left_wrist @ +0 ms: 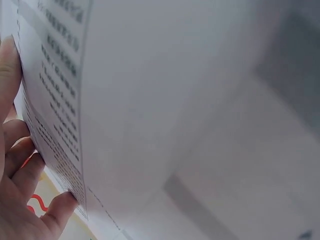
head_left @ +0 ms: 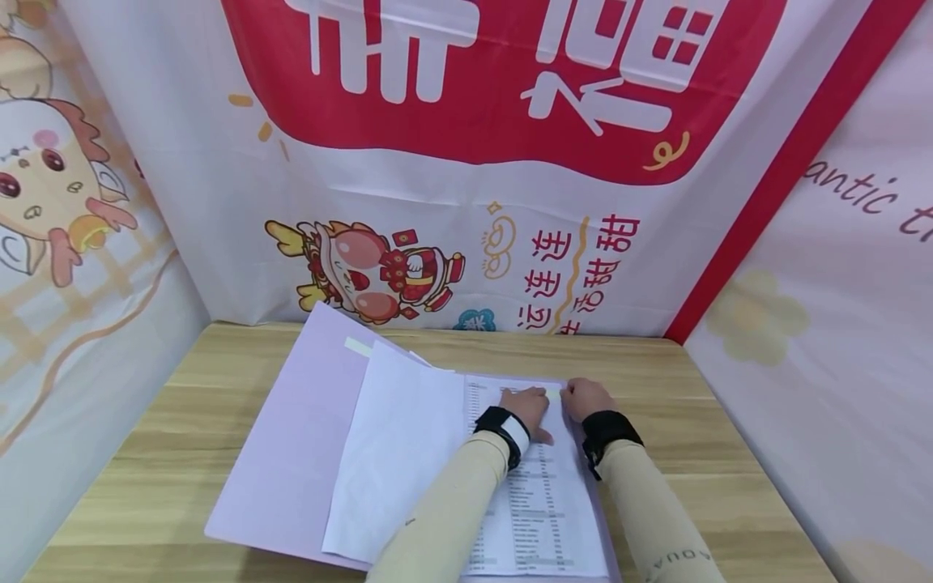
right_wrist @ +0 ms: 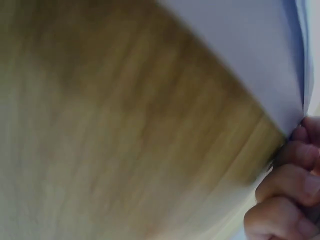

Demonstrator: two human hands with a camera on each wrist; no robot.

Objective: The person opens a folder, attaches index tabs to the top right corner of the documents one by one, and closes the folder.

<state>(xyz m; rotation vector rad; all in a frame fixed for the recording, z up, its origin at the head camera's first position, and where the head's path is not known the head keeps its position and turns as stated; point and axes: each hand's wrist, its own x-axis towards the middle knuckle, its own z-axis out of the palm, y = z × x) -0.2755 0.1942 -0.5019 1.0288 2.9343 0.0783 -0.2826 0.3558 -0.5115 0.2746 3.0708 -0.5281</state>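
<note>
A lilac folder [head_left: 291, 437] lies spread on the table, with blank white paper [head_left: 394, 453] on its left side. On its right side lies a printed sheet [head_left: 543, 502] with columns of small text. My left hand [head_left: 526, 409] rests on the upper part of this sheet, fingers spread. The left wrist view has its fingertips [left_wrist: 65, 202] against the print. At the folder's top right corner, my right hand [head_left: 586, 398] pinches the edge with curled fingers. In the right wrist view, the lilac cover [right_wrist: 240, 55] and paper edges run into that grip.
The wood-grain table [head_left: 700, 453] extends on both sides of the folder. A white cloth with red print [head_left: 452, 178] hangs behind it, and patterned cloths [head_left: 824, 324] hang at the sides. A pale green label [head_left: 357, 347] sits on the left cover.
</note>
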